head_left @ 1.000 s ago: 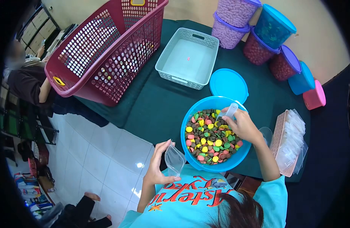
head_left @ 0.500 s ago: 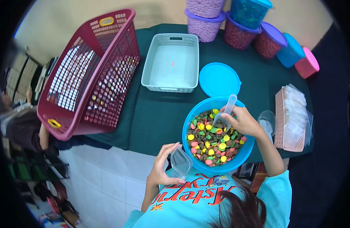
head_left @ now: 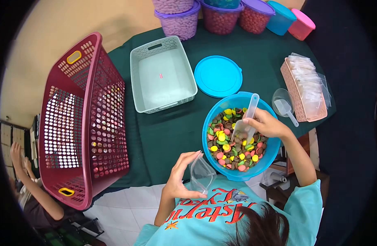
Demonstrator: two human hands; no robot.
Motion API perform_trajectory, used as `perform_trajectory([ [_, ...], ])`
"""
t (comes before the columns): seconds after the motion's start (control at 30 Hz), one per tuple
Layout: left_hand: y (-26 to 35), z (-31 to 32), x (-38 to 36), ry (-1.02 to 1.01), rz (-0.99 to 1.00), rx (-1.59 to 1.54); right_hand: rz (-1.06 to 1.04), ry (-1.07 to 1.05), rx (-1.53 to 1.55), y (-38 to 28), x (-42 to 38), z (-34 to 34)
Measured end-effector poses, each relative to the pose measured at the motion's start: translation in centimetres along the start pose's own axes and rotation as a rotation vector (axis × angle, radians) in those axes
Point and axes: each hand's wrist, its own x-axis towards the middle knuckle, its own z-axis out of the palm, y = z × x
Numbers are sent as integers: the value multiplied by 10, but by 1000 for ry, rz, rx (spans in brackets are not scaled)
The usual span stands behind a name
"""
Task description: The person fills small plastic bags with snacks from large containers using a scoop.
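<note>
My right hand (head_left: 265,124) grips a translucent plastic scoop (head_left: 246,125) by its handle, over a round blue tub (head_left: 274,153). Inside the tub lie many small round candies (head_left: 233,153) in brown, yellow, pink and green. The scoop's bowl dips among them, and some candies show through it. My left hand (head_left: 182,180) holds a clear plastic pouch (head_left: 202,176) between thumb and fingers, its mouth spread apart. The pouch is beside the tub's near left rim, and I see no candies in it.
A blue lid (head_left: 218,76) and a pale green basket (head_left: 138,92) lie behind the tub. A tall maroon basket (head_left: 88,123) stands left; another person's arm (head_left: 41,194) shows beyond. At right are a pink basket (head_left: 293,88) of clear bags and a cup (head_left: 277,97) with another scoop (head_left: 284,107).
The view has turned, shifting the table's things. My right hand has moved the scoop within the candies, its bowl now facing me more. The left hand still holds the pouch. The other person's arms are raised.
</note>
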Motion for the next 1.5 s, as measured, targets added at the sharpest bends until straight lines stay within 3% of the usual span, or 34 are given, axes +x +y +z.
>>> perform_trajectory([
  [0.13,4,0,7,-116,-7,30,-37,4,-243,-30,-15,-15],
  [0.2,7,0,9,-132,-14,30,-371,110,-500,-45,-25,-22],
  [0.23,7,0,7,-146,-20,36,-367,101,-498,-53,-31,-25],
  [0.3,7,3,3,-125,-26,25,-412,-162,-317,-63,-42,-32],
  [0.33,7,6,2,-107,-24,20,-455,-281,-366,-62,-49,-30],
  [0.4,7,14,-4,-69,-45,17,-402,-509,-273,-58,-58,-17],
  [0.53,4,32,-16,47,-76,-15,-446,-468,-264,-22,-47,1],
  [0.6,5,41,-22,93,-88,-13,-365,-362,-334,-18,-39,-13],
  [0.63,6,46,-25,121,-83,-21,-529,-245,-282,-21,-37,-15],
  [0.77,11,71,-33,250,-83,0,-589,-516,-174,-18,-52,2],
  [0.8,10,78,-35,271,-77,7,-655,-433,-310,-12,-53,12],
  [0.87,9,95,-40,366,-81,-52,-536,-424,-211,-13,-40,9],
  [0.97,15,117,-39,441,-47,40,-576,-187,-226,-13,-11,-5],
  [1.0,16,123,-40,471,-45,47,-490,-197,-91,-22,-13,-5],
  [1.07,15,133,-41,539,-38,48,-548,-270,-107,-30,-27,7],
  [1.13,18,142,-43,570,-40,22,-736,-317,-171,-15,-32,33],
  [1.27,20,150,-44,571,-43,43,-593,-170,-151,-15,-7,17],
  [1.3,20,150,-44,564,-42,49,-465,-240,-73,-20,-4,5],
  [1.33,20,150,-44,561,-37,53,-585,-289,-136,-19,-1,-7],
  [1.4,19,149,-44,570,-42,43,-554,-652,-149,-29,-12,-35],
  [1.43,19,149,-44,567,-45,43,-675,-793,-116,-14,-7,-41],
  [1.47,18,148,-44,568,-48,39,-666,-981,-116,-14,-10,-47],
  [1.5,18,146,-43,566,-50,37,-696,-974,-123,-12,-12,-44],
])
